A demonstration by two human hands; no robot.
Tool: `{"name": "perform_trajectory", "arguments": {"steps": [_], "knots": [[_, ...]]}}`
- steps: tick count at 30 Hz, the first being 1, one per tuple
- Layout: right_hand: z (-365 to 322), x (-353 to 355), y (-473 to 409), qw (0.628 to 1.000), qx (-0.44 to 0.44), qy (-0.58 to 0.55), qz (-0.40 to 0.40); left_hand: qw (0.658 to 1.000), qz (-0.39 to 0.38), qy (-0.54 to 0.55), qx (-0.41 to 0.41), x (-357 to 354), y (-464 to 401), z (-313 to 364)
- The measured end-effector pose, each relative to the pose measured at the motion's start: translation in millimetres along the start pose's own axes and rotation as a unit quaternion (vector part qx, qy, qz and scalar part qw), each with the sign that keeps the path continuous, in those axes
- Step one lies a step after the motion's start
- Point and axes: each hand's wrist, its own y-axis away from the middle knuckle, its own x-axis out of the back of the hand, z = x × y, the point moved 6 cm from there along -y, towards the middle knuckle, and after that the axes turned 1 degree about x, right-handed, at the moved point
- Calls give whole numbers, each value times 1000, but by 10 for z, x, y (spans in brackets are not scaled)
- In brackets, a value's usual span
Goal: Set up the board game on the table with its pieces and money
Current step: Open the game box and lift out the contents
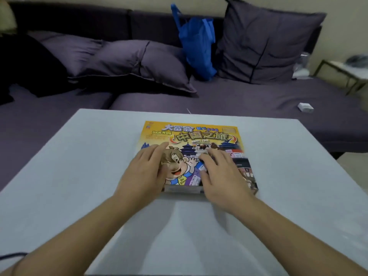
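Both forearms reach over the pale table to the closed game box lying flat at its middle. Left hand and right hand rest on the lid, fingers spread, each grip loose and holding nothing (motion blur softens the right fingertips, and both hands hide the box's near corners).

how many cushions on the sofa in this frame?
3. One flat cushion lies at left, a second cushion lies beside it toward the middle, and a large cushion stands upright at right, behind the blue bag. The dark heap at far left may hide more.
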Motion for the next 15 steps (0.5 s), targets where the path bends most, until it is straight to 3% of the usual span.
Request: {"name": "perform_trajectory", "arguments": {"steps": [15], "knots": [[-236,312,664,994,-19,-99,-50,996,-26,47,72,413,607,493]]}}
